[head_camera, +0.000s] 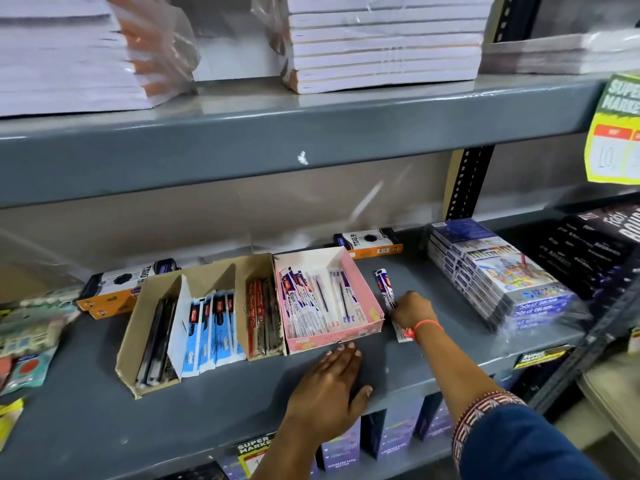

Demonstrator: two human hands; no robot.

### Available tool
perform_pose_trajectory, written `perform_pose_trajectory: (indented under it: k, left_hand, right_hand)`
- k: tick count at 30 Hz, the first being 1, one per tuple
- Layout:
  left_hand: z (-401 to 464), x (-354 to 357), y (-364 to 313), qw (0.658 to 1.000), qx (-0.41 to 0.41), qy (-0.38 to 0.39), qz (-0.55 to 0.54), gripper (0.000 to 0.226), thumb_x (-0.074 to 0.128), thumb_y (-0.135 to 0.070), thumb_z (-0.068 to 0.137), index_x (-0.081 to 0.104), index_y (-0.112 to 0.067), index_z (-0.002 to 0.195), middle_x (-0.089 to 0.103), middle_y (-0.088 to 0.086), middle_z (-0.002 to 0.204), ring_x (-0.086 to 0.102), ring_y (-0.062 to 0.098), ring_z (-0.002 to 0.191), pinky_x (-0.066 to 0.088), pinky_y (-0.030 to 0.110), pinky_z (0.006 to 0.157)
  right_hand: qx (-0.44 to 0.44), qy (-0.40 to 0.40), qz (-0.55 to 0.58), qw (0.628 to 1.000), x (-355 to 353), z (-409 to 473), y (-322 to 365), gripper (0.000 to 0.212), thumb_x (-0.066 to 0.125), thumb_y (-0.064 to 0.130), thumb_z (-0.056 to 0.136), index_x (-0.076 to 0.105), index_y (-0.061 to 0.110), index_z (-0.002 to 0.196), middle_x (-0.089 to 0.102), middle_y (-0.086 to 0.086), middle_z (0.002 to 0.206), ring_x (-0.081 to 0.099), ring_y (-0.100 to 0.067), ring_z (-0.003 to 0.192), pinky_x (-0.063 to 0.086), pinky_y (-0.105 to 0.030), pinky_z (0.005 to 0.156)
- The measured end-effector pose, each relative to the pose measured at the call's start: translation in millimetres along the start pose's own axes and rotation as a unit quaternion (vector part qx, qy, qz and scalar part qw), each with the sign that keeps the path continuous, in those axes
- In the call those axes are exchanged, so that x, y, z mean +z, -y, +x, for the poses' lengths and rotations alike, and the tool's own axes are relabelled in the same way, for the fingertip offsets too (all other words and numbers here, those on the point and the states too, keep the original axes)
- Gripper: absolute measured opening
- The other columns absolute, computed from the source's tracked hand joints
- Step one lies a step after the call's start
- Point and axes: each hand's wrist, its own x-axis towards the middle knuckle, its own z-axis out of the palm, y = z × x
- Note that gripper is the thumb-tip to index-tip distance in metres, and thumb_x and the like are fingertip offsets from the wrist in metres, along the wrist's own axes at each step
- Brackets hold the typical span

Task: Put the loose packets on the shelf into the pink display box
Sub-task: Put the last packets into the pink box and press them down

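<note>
A pink display box [367, 298] stands on the grey shelf [214, 407] and holds several white and purple pen packets [308, 303]. Right of the box a loose packet [383, 282] of the same kind lies on the shelf, its near end hidden under my right hand [412, 311]. That hand's fingers are closed on the packet. My left hand [329, 389] rests flat on the shelf just in front of the pink box, fingers spread, holding nothing.
A brown cardboard box [138, 327] with blue, black and red pen packets stands left of the pink box. Orange-and-black boxes [370, 242] lie behind. A wrapped stack of colour-pencil packs [498, 275] sits to the right. Blister packs [31, 341] lie at the far left.
</note>
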Motion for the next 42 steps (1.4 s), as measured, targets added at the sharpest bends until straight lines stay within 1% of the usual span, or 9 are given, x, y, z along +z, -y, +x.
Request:
perform_pose_trajectory:
  k: [5, 12, 18, 23, 32, 35, 38, 40, 42]
  left_hand:
    - [0.2, 0.4, 0.4, 1.000, 0.003, 0.000, -0.004, 0.061, 0.025, -0.051, 0.095, 0.013, -0.018, 0.145, 0.009, 0.000, 0.156, 0.003, 0.011, 0.141, -0.011, 0.018, 0.105]
    - [0.6, 0.0, 0.2, 1.000, -0.002, 0.010, -0.001, 0.062, 0.023, -0.052, 0.095, 0.011, -0.018, 0.146, 0.007, -0.001, 0.156, 0.002, 0.011, 0.141, -0.012, 0.018, 0.104]
    - [0.6, -0.6, -0.7, 1.000, 0.002, 0.010, 0.005, 0.061, 0.023, -0.049, 0.096, 0.012, -0.016, 0.146, 0.008, 0.002, 0.156, 0.002, 0.013, 0.142, -0.013, 0.018, 0.104]
    - [0.6, -2.2, -1.3, 1.000, 0.005, 0.021, 0.014, 0.061, 0.023, -0.049, 0.097, 0.011, -0.015, 0.146, 0.006, 0.003, 0.157, 0.001, 0.014, 0.142, -0.013, 0.021, 0.105]
    - [-0.2, -5.0, -3.7, 0.999, 0.006, 0.026, 0.023, 0.059, 0.022, -0.045, 0.098, 0.009, -0.013, 0.146, 0.005, 0.005, 0.157, 0.001, 0.016, 0.142, -0.013, 0.023, 0.106]
    - [0.5, -3.7, -2.5, 0.999, 0.007, 0.029, 0.028, 0.058, 0.019, -0.046, 0.098, 0.008, -0.014, 0.146, 0.005, 0.005, 0.157, 0.000, 0.015, 0.142, -0.012, 0.023, 0.107]
    - [0.2, -2.5, -2.2, 0.999, 0.010, 0.025, 0.032, 0.059, 0.018, -0.046, 0.098, 0.008, -0.014, 0.146, 0.006, 0.005, 0.157, 0.000, 0.014, 0.142, -0.012, 0.022, 0.107]
    - [0.1, -1.6, -1.9, 0.999, 0.009, 0.018, 0.035, 0.059, 0.019, -0.047, 0.098, 0.009, -0.014, 0.146, 0.006, 0.004, 0.157, 0.001, 0.014, 0.142, -0.011, 0.022, 0.107]
    - [0.7, -0.9, -2.1, 0.999, 0.010, 0.012, 0.036, 0.059, 0.019, -0.048, 0.097, 0.010, -0.015, 0.146, 0.007, 0.004, 0.157, 0.002, 0.014, 0.142, -0.011, 0.022, 0.106]
  right_hand:
    - [0.024, -0.009, -0.021, 0.999, -1.9, -3.5, -7.2, 0.033, 0.054, 0.014, 0.085, 0.058, -0.004, 0.112, 0.061, -0.026, 0.122, 0.058, -0.040, 0.111, 0.048, -0.037, 0.089]
    - [-0.017, -0.061, -0.148, 0.987, 0.5, -11.3, -14.4, 0.040, 0.043, 0.017, 0.090, 0.046, 0.004, 0.128, 0.049, -0.018, 0.133, 0.043, -0.036, 0.125, 0.043, -0.042, 0.098]
    - [-0.017, -0.021, -0.113, 0.993, -2.6, -8.6, -16.6, 0.034, 0.041, 0.010, 0.089, 0.042, -0.001, 0.122, 0.054, -0.024, 0.129, 0.050, -0.038, 0.121, 0.044, -0.042, 0.096]
    - [0.002, -0.026, -0.129, 0.991, -0.4, -6.8, -16.8, 0.045, 0.043, 0.018, 0.090, 0.043, 0.000, 0.131, 0.047, -0.021, 0.137, 0.044, -0.037, 0.128, 0.040, -0.041, 0.104]
    - [-0.033, -0.110, -0.210, 0.971, 2.0, -13.7, -26.0, 0.040, 0.046, 0.026, 0.088, 0.052, 0.008, 0.124, 0.054, -0.013, 0.128, 0.047, -0.031, 0.121, 0.047, -0.038, 0.090]
    - [-0.035, -0.131, -0.136, 0.981, 0.0, -16.6, -32.0, 0.032, 0.049, 0.023, 0.085, 0.058, 0.005, 0.109, 0.063, -0.016, 0.114, 0.055, -0.034, 0.111, 0.048, -0.037, 0.080]
    - [-0.014, -0.138, 0.056, 0.989, -8.3, -17.4, -38.6, 0.014, 0.053, 0.017, 0.082, 0.053, 0.011, 0.069, 0.056, -0.014, 0.068, 0.049, -0.041, 0.076, 0.039, -0.033, 0.062]
    - [-0.004, -0.144, 0.188, 0.972, -15.5, -17.0, -40.7, 0.030, 0.055, 0.008, 0.081, 0.045, 0.017, 0.054, 0.045, -0.004, 0.054, 0.040, -0.034, 0.066, 0.035, -0.031, 0.057]
    - [-0.011, -0.122, 0.340, 0.932, -23.5, -22.2, -38.8, 0.033, 0.057, -0.003, 0.082, 0.052, 0.020, 0.058, 0.052, -0.004, 0.059, 0.051, -0.024, 0.061, 0.039, -0.026, 0.059]
